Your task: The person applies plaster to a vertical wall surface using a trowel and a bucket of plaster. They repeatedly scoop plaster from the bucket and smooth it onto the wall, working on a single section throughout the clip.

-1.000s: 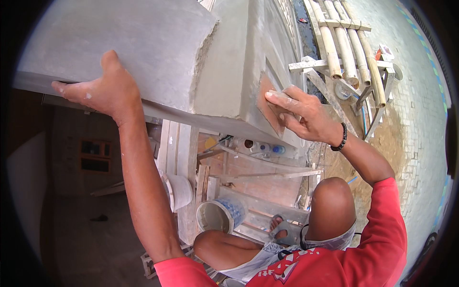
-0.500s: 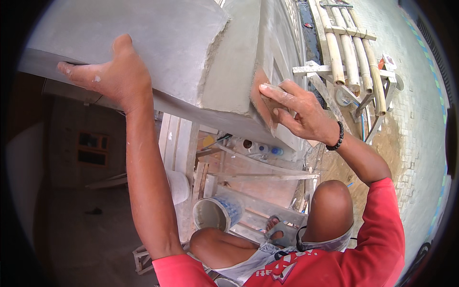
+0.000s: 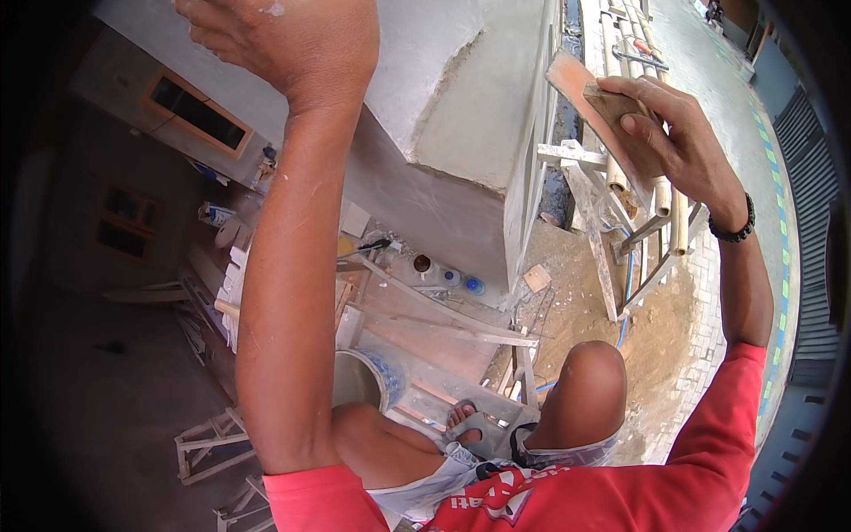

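My right hand grips a plastering float, a flat reddish blade with a wooden grip. The float is lifted clear of the wall and tilted. Left of it stands a grey plastered ledge with a smooth top and a rough plaster seam near its corner. High at the upper left, my left hand is close to the camera, its visible fingers bent together. The top edge of the picture cuts this hand off, so whatever it may hold is hidden.
A bucket stands by my knees on a plank scaffold. Bamboo poles lie across a wooden trestle at the right. Bottles rest below the ledge. Further right runs a paved lane.
My right hand has drawn the float off the ledge's side face, up and to the right. My left hand has left the ledge's edge and risen toward the camera. The view has shifted.
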{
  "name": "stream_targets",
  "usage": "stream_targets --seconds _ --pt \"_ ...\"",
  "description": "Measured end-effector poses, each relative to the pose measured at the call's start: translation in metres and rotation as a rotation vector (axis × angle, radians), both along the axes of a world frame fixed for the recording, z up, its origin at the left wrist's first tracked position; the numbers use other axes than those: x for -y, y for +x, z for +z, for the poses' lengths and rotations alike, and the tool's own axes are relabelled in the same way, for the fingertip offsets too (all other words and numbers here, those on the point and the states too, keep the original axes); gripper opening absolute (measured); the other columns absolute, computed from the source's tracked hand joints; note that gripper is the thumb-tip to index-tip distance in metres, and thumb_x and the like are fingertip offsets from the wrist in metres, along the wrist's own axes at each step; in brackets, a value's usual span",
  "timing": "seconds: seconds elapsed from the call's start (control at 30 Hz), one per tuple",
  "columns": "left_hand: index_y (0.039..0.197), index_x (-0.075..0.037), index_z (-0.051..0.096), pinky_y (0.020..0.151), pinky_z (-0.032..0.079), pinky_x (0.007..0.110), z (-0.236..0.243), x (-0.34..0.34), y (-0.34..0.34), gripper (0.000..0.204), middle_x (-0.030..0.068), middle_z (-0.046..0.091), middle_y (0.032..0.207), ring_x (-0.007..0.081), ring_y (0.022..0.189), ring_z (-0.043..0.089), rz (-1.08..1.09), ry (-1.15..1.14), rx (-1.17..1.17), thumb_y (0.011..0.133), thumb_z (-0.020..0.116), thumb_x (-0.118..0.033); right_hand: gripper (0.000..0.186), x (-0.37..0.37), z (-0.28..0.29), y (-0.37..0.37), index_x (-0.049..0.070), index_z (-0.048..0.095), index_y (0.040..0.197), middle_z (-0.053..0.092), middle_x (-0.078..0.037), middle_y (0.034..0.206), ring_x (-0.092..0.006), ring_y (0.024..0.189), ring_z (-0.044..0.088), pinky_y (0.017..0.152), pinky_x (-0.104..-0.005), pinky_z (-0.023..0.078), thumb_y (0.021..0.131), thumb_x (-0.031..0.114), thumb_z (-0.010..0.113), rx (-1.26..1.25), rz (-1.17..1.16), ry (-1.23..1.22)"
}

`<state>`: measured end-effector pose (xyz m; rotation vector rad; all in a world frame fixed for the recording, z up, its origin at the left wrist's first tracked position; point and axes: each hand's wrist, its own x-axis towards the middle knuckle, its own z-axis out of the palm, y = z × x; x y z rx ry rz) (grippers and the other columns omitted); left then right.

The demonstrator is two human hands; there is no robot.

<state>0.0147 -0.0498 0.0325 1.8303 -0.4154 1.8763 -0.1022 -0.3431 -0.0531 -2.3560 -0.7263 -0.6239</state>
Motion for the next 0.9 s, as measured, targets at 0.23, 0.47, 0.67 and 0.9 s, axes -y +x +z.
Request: stream_targets --seconds 0.23,0.47,0.67,0.9 --pt "0.150 0.001 0.017 0.119 0.014 0.047 -0.004 0.014 0.000 0.097 0.0287 0.024 0.152 0.0429 0.143 0.020 0.038 -0.053 -0.007 0.068 0.068 -0.002 0.020 -0.055 0.028 0.001 0.004 0.066 0.105 0.055 -0.016 0.076 -0.0334 0.074 0.059 0.069 -0.0444 0.048 0.085 0.004 0.061 0.011 0.159 -0.362" --pt "0.151 0.000 0.016 0.119 0.014 0.049 -0.002 0.015 -0.010 0.097 0.0278 0.024 0.151 0.0426 0.142 0.020 -0.005 -0.016 -0.009 0.069 0.067 -0.001 0.026 -0.051 0.013 0.045 0.005 0.069 0.109 0.059 -0.015 0.081 -0.0273 0.074 0.063 0.067 -0.0414 0.051 0.086 -0.002 0.058 0.002 0.125 -0.455" --pt "0.150 0.001 0.017 0.118 0.016 0.049 -0.002 0.022 0.001 0.098 0.0275 0.027 0.149 0.0427 0.141 0.022 0.008 -0.022 0.027 0.066 0.068 0.001 0.028 0.018 0.022 0.114 0.001 0.069 0.111 0.071 -0.017 0.102 -0.0294 0.084 0.070 0.086 -0.0371 0.055 0.090 0.003 0.051 0.076 -0.222 -0.452" --pt "0.145 0.014 0.009 0.118 0.011 0.052 0.004 -0.002 -0.012 0.101 0.0362 0.015 0.148 0.0463 0.142 0.014 0.027 0.121 -0.226 0.075 0.073 -0.021 0.040 -0.058 -0.051 -0.012 0.004 0.061 0.129 0.068 -0.005 0.092 -0.0074 0.074 0.059 0.069 -0.0215 0.049 0.089 0.009 0.059 -0.367 -0.183 0.547"
